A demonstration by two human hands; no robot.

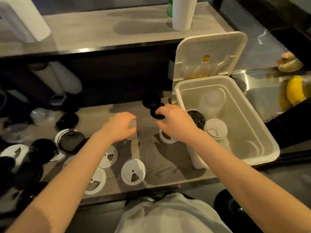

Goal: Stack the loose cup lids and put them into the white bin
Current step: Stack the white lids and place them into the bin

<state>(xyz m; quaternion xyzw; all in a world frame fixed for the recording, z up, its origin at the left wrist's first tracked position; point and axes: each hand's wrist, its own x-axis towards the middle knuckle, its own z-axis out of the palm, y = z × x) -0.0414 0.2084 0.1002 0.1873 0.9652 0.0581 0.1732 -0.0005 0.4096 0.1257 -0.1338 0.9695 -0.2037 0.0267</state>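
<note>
Apparently right hand (175, 122) pinches black lid (153, 113) beside white bin (178, 94) rim.

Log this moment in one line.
right hand: pinches black lid | left hand: grip unclear | white bin: open, stacks inside

Blk lid (157, 113), wht lid (133, 172), wht bin (262, 158), grey counter (170, 167).

Café or drinks-bar service counter. Loose takeaway cup lids (133, 172) strewn at 8 o'clock; sleeved cup stacks (67, 78) under shelf (101, 31), 10 o'clock; paper roll (183, 12) 12 o'clock; stainless steel worktop (262, 88) 2 o'clock.
</note>
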